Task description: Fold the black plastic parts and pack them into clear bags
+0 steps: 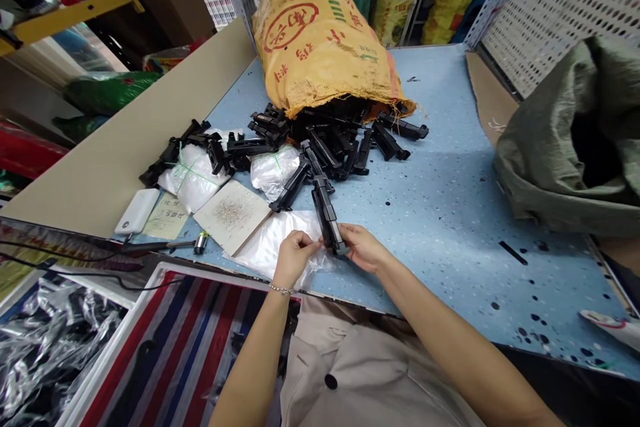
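Blue workbench [440,200]: speckled, spread across the frame's middle.
Black plastic part [328,212]: lower centre.
Right hand [367,248]: closed on the part's near end.
Left hand [297,257]: pinched beside it; what is gripped cannot be told.
Clear plastic bags [267,240]: might be dragged along if caught in the pinch.
Loose black pile [325,149]: centre; might be scattered if snagged by the part.

Whatever the left hand [294,259] pinched was too small to tell. Paper note [165,217] was too small to read. Olive sack [537,147] ran off right edge. Orange sack [330,57] partly hid some black parts [325,147].
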Available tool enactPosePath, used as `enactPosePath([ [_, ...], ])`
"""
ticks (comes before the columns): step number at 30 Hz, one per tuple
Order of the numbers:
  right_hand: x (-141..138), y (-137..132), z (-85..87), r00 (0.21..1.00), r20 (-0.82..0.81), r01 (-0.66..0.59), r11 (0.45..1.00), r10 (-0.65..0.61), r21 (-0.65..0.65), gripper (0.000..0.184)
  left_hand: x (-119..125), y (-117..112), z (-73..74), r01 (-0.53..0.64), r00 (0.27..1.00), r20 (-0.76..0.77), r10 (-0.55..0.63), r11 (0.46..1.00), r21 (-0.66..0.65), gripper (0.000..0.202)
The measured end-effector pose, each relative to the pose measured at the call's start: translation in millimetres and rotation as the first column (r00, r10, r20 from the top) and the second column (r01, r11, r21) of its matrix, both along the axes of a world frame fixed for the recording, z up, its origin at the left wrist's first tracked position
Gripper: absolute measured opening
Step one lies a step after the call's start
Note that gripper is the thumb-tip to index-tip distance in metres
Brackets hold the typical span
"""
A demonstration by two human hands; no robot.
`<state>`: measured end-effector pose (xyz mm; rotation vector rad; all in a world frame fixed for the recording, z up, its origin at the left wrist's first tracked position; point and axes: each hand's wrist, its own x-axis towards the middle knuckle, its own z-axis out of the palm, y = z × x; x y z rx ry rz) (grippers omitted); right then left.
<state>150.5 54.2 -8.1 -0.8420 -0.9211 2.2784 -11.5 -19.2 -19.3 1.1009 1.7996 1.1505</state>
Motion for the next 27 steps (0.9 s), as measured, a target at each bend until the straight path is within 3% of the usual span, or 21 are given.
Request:
enactPosePath([
  [5,1.1,1.3,-3.7,0.999,-0.026,0.024,0.999,-0.025,-0.037,0.028,-4.6,1.9,-4.3,-0.036,0.999,-0.011,0.035,0.999,-0.01,0.015],
  [9,-3.3,1.0,-12.6,0.999,-0.006,0.042,0.997,-0.042,-0.072,0.026,-9.6,-7.0,9.3,-0.044,0.997,-0.059,0.046,0.999,0.022,0.003],
  [12,-4.7,1.0,-16.8,0.999,0.006,0.052,0.994,-0.052,-0.093,0.024,-15.0,-21.1,29.3,0.03,0.944,-0.329,-0.018,0.999,0.032,0.023],
  [15,1.1,-3.6,-11.2,0.998,0.006,0.06,0.993,-0.059,-0.102,0.022,-16.6,-28.0,40.4,0.123,0.785,-0.608,-0.121,0.992,-0.039,0.04],
  [17,11.2,-12.7,-3.8,0.999,-0.019,0.034,0.991,-0.037,-0.133,0.024,-15.9,-25.6,38.6,0.137,0.794,-0.592,-0.139,0.989,-0.048,0.048],
  [19,24.1,-26.7,1.9,0.994,-0.101,-0.057,0.969,0.034,-0.24,0.028,-16.3,-20.5,33.0,0.131,0.863,-0.489,-0.128,0.991,-0.029,0.053],
  [21,34.5,-42.4,2.6,0.971,-0.196,-0.202,0.903,0.135,-0.379,0.03,-18.2,-17.7,28.9,0.131,0.909,-0.398,-0.123,0.991,-0.005,0.057],
  [23,37.9,-54.5,-2.3,0.955,-0.217,-0.283,0.84,0.202,-0.464,0.027,-18.8,-20.4,29.9,0.143,0.912,-0.391,-0.125,0.99,0.017,0.063],
  [24,36.3,-58.0,-6.0,0.959,-0.179,-0.28,0.843,0.222,-0.46,0.026,-17.2,-24.1,32.2,0.158,0.9,-0.414,-0.134,0.987,0.024,0.066],
  [27,22.9,-59.2,-16.5,0.981,0.019,-0.179,0.938,0.193,-0.298,0.022,-0.2,-40.6,42.4,0.299,0.845,-0.471,-0.254,0.954,0.021,0.073],
])
